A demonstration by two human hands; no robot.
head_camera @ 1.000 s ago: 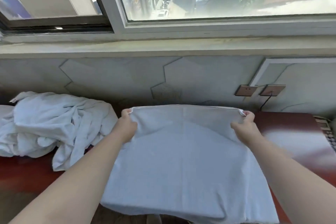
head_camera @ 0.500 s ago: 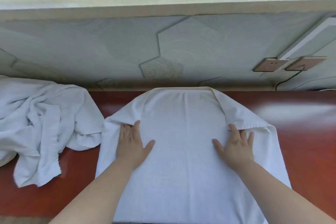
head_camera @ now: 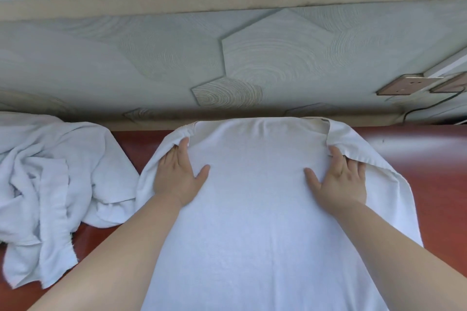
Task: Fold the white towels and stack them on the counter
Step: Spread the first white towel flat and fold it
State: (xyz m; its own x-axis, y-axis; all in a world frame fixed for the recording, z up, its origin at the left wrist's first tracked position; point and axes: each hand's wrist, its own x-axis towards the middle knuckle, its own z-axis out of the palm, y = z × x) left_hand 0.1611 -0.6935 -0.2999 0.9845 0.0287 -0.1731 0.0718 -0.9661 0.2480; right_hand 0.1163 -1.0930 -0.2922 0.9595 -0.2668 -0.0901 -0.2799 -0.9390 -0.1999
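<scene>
The towel (head_camera: 252, 222) lies flat mid-counter (head_camera: 429, 164). Its far end is at the back edge against the wall (head_camera: 151, 63), and its long axis runs from there toward the person; the near end passes out of view. Both hands rest palm-down on it, well apart, thumbs pointing inward. The left hand (head_camera: 177, 177) is spread, its fingertips hidden under a loose flap on the towel's left side. The right hand (head_camera: 340, 182) mirrors it, fingers straight and partly tucked under the right flap. As far as can be seen, neither pinches the cloth — they press it.

The coming move likely turns on those flaps. Each lies just outward of its own hand and over its fingertips, so each hand is the nearer one for its side. A lengthwise fold would bring the sides in over the strip between the thumbs. Room differs by side — to the right the counter shows bare, while on the left the pile (head_camera: 50, 179) of crumpled towels lies right against the towel's edge and could get dragged along.
</scene>
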